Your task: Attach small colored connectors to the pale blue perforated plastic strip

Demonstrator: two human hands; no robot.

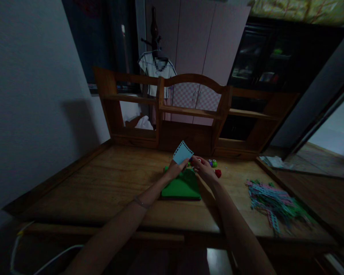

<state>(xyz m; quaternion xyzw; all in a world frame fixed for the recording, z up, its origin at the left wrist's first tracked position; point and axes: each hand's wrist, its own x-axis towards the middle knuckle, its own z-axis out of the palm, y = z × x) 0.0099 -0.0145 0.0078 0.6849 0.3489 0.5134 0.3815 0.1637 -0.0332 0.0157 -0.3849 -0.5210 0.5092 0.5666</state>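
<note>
On the wooden desk (103, 183), green mat (181, 187)

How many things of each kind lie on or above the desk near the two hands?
Light blue paper card, held in the left hand: 1
Green pad: 1
Pile of paper strips: 1
Small punches by the right hand: about 3, partly hidden
Total: about 6

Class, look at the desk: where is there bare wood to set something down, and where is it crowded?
Bare wood lies left of the green pad, toward the wall, and between the pad and the paper strips. Crowded: around both hands, left hand, right hand, small punches.
</note>
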